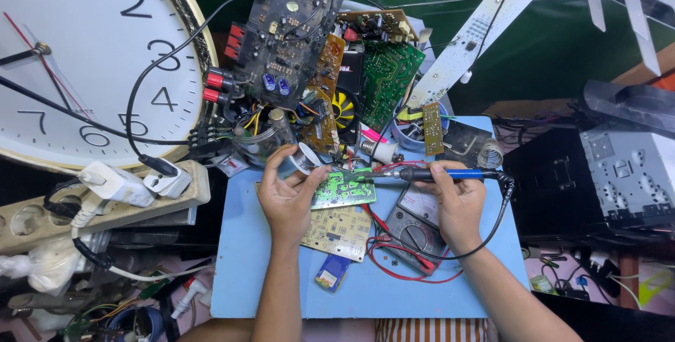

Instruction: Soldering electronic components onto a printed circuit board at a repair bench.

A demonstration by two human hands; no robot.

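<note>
A big round white wall clock [84, 54] with a gold rim sits at ten o'clock. A black box-shaped machine [562, 180] sits at three o'clock. A beige power strip [105, 208] with white plugs lies at eight o'clock.

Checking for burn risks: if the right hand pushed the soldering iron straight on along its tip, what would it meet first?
The right hand aims the soldering iron leftward; its tip would probably meet the green circuit board first, though height is unclear.

head view looks straight down, close above workbench [253, 279].

Blue tabletop [246, 272] against a dark green wall [562, 54] (clock [77, 61] leaning left).
</note>
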